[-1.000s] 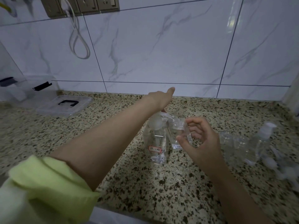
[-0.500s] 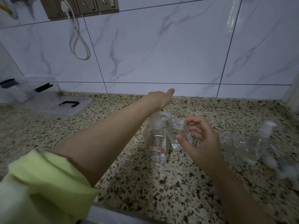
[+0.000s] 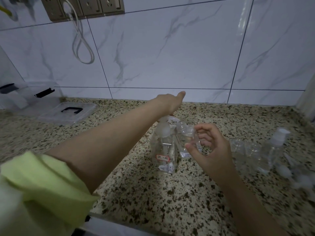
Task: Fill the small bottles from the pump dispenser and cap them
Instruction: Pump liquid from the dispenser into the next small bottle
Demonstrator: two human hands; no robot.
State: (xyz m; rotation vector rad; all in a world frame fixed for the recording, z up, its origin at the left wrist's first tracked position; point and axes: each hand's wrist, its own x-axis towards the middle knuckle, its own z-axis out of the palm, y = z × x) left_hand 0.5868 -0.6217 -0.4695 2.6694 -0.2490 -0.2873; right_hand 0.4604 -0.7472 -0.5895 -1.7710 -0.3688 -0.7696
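A clear pump dispenser with a red-edged label stands on the speckled counter. My left hand lies flat on top of its pump head, fingers straight and pointing toward the wall. My right hand pinches a small clear bottle between thumb and fingers, its open neck tilted up against the pump's spout. Two more small open bottles stand to the right, beside a taller spray bottle.
Loose white caps lie blurred at the far right. A clear storage box and its lid with a black handle sit at the back left. Tiled wall behind, with sockets and a white cable.
Hardly anything moved. Both hands keep their places, the left on the pump and the right holding the small bottle at the spout; only the camera shifted slightly.
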